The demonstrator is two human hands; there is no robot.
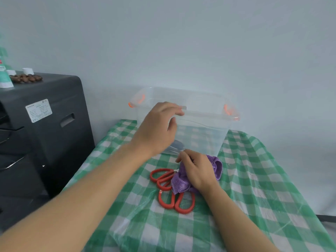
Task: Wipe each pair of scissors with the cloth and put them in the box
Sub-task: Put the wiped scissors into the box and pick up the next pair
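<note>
A clear plastic box (205,135) with orange latches stands at the back of the checked table. My left hand (160,126) is at its near rim, fingers curled over the edge and thumb below. A grey shape (177,147) shows through the box wall near the bottom; I cannot tell what it is. Two pairs of red-handled scissors (164,177) (177,201) lie in front of the box, their blades hidden. My right hand (198,170) grips the purple cloth (181,182), bunched over the scissors' blades.
A green-and-white checked plastic cover (254,179) lies over the table. A dark grey machine (45,124) stands close on the left, with small cups and brown nuts (26,78) on top. A pale wall is right behind the box.
</note>
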